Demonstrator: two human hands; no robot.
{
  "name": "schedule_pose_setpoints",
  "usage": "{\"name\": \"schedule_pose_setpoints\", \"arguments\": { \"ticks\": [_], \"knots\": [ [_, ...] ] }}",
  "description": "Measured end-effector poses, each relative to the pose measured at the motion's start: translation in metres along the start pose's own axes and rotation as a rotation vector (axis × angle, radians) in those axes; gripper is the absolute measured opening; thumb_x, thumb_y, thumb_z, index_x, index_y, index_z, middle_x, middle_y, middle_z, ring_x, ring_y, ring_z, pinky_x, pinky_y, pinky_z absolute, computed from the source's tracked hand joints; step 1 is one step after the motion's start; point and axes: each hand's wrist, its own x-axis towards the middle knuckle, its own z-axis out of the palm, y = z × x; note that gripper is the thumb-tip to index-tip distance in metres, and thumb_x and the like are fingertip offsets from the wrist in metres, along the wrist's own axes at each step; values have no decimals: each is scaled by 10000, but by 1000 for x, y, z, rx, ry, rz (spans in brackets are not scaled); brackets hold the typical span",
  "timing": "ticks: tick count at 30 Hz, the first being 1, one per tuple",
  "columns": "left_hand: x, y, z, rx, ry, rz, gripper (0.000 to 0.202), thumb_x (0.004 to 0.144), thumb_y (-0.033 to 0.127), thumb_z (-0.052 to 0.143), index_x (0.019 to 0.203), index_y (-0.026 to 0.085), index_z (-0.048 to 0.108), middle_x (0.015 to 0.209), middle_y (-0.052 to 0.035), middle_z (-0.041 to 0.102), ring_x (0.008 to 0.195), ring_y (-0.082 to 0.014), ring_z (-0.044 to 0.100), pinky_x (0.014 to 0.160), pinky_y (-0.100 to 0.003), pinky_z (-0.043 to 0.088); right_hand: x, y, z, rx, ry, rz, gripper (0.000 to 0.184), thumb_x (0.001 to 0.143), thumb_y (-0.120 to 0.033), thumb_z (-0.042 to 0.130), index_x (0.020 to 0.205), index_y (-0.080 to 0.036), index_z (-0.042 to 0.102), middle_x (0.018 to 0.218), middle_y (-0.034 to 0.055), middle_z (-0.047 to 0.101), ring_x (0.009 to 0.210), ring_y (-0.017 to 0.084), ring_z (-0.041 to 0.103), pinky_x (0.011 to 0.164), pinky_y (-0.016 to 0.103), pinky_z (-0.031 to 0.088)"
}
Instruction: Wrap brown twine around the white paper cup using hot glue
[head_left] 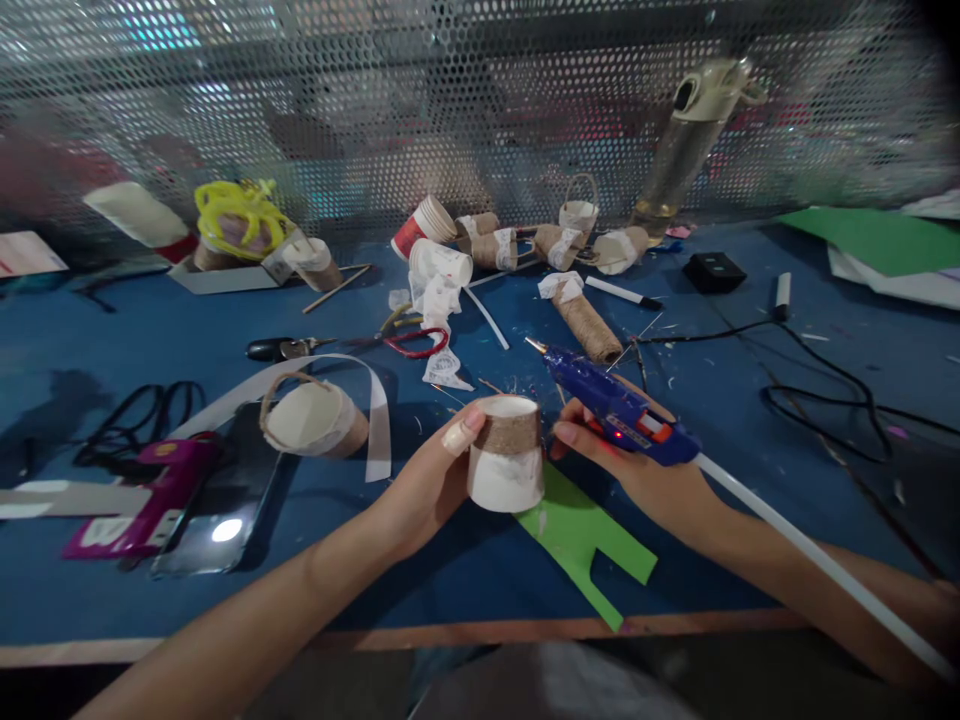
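Near the table's front edge, my left hand [442,465] is closed round the left side of a small paper cup [507,482], upside down or tapered upward, with brown twine wound round its upper part. My right hand [607,450] grips a blue hot glue gun [611,400] with a red light on and a long white glue stick out of its back. The gun's nozzle points up and left, above and apart from the cup. Beneath lies a cut piece of green paper [592,535].
Left of my hands are a twine-handled cup [319,418], a phone [225,500] and a purple glue gun [150,490]. Red-handled scissors [416,345], a twine-wrapped roll [589,325] and several cups lie farther back. A bottle [675,150] stands by the perforated metal screen [420,100]. A black cable [847,360] loops at right.
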Motion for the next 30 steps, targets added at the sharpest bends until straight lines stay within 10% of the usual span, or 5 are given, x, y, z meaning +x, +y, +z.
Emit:
{"name": "schedule_pose_setpoints", "arguments": {
  "ticks": [18, 30],
  "knots": [
    [2, 0, 6, 26, 111, -54, 554, 888, 607, 705, 1221, 166, 733, 1138, -136, 805, 1152, -342, 703, 986, -420, 505, -9, 24, -4, 83, -63, -39, 532, 712, -221, 920, 1163, -395, 699, 1048, -38, 775, 844, 202, 738, 768, 354, 656],
    [-1, -4, -5, 202, 68, 34, 426, 953, 545, 654, 1253, 253, 730, 1221, -75, 769, 1190, -287, 661, 1009, -372, 465, -7, 15, -6, -24, -120, -142, 441, 717, -197, 890, 1091, -364, 728, 1010, -14, 761, 874, 255, 742, 816, 380, 645]
  ]
}}
